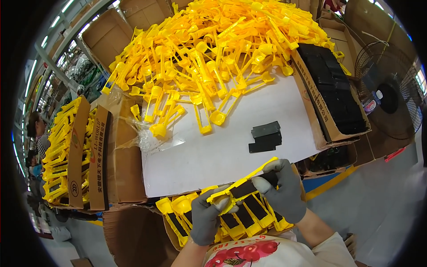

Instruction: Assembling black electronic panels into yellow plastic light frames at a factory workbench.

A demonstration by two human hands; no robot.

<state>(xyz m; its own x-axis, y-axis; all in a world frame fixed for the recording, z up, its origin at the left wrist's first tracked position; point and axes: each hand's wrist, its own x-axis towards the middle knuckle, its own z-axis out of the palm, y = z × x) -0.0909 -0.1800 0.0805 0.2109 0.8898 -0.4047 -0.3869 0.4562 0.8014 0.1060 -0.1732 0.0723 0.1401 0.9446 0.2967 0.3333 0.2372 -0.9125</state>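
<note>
My left hand (pixel 205 219), in a grey glove, is closed around the rounded end of a yellow plastic part (pixel 242 179) with a long frame. My right hand (pixel 285 192), gloved the same way, is closed at the part's other end, its thumb on a black rectangular strip (pixel 243 189) that lies along the frame. Whether this is one strip or two overlapping ones is hard to see. Just below both hands, a cardboard box holds several similar yellow parts (pixel 254 229) with black strips in their frames. A small stack of black strips (pixel 266 137) lies on the white tabletop (pixel 200 155).
A large heap of yellow parts (pixel 222 49) covers the table's far side. On the right stands a box of black strips (pixel 327 84), with a fan (pixel 391 89) beyond it. A carton of yellow parts (pixel 62 155) is at the left. People are in the background.
</note>
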